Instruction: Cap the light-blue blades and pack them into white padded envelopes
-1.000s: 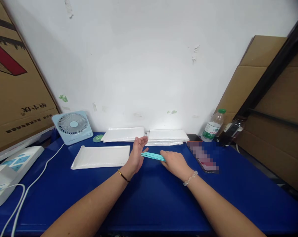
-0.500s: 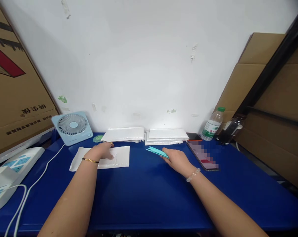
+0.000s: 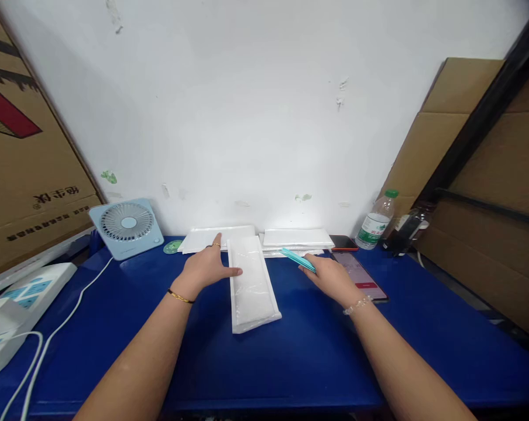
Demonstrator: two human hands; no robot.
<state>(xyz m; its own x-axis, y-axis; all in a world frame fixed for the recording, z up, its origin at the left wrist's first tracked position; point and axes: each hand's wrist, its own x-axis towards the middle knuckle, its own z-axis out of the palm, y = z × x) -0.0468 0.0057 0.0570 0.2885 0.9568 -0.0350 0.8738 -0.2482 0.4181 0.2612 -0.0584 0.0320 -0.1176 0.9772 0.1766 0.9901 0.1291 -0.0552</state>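
A white padded envelope (image 3: 251, 283) lies lengthwise on the blue table (image 3: 268, 362), in front of me at the middle. My left hand (image 3: 206, 268) grips its left edge, thumb on top, fingers curled. My right hand (image 3: 330, 278) is closed on several thin teal sticks (image 3: 298, 259), which point up and to the left, just right of the envelope. Two stacks of white envelopes (image 3: 216, 237) (image 3: 297, 238) lie against the wall behind both hands.
A small light-blue fan (image 3: 126, 225) stands at the back left with a white cable. A power strip (image 3: 10, 304) lies at the far left. A phone (image 3: 361, 280), a water bottle (image 3: 374, 222) and cardboard boxes (image 3: 466, 175) are on the right.
My left hand went left to the white envelope, then pulled it to the middle and turned it lengthwise. My right hand with the teal sticks shifted slightly right.
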